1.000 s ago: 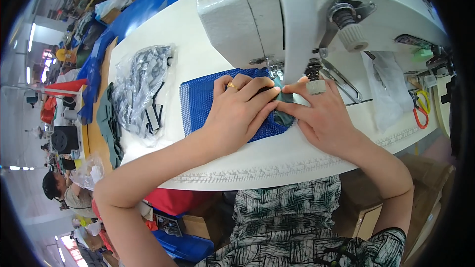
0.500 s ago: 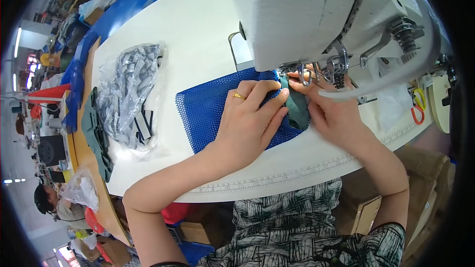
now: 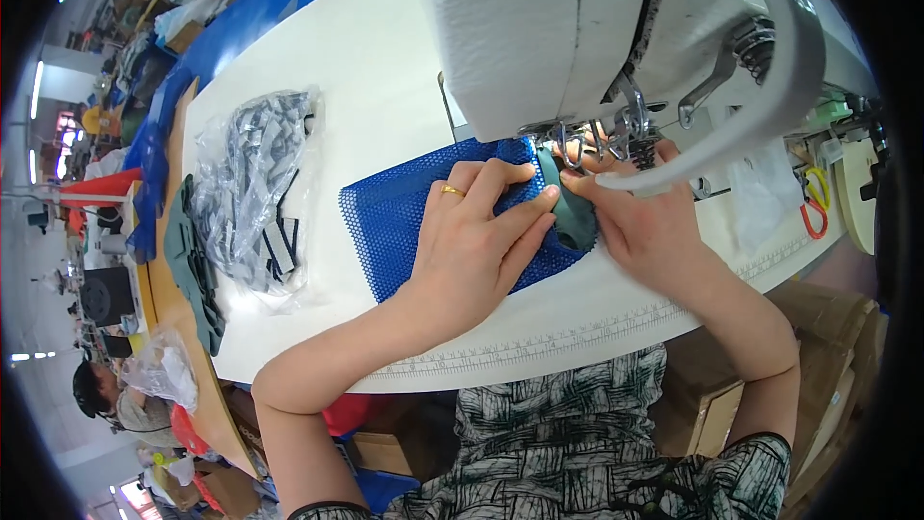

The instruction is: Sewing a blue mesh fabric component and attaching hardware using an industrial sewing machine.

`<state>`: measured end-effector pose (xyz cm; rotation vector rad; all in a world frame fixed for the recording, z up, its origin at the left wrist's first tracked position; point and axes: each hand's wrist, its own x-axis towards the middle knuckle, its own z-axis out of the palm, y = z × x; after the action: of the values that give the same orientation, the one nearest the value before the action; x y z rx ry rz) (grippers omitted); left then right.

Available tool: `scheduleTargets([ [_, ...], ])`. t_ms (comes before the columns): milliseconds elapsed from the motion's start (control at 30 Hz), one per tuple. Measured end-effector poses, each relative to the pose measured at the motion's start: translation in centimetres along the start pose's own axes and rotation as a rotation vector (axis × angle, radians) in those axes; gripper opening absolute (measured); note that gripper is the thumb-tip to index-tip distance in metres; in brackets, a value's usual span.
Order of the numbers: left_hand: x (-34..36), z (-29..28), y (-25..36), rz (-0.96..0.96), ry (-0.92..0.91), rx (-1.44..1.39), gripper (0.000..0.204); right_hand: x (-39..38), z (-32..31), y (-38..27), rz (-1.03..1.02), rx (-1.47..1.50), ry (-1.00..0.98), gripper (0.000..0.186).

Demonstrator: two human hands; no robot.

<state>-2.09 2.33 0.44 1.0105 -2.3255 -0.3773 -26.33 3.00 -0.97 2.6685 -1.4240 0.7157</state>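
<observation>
We judge the blue mesh (image 3: 397, 210) light, floppy, best held by its three-o'clock edge, left hand (image 3: 470, 236) gripping it, right hand (image 3: 647, 221), part-hidden, seemingly pinching the green strip (image 3: 576, 220).

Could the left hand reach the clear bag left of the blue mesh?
Probably yes: between the left hand and the clear bag lie only blue mesh and white tabletop, though the hand is resting on the mesh.
</observation>
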Motion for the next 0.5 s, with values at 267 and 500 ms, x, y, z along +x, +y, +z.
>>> scheduleTargets([
  [267, 0.4, -0.2, -0.4, -0.025, -0.006, -0.048, 0.023, 0.7, -0.4, 0.1, -0.070, 0.016, 0.072, 0.032],
  [500, 0.9, -0.3, -1.0, -0.041, -0.026, -0.024, 0.020, 0.7, -0.2, 0.2, -0.049, 0.011, 0.062, 0.038],
])
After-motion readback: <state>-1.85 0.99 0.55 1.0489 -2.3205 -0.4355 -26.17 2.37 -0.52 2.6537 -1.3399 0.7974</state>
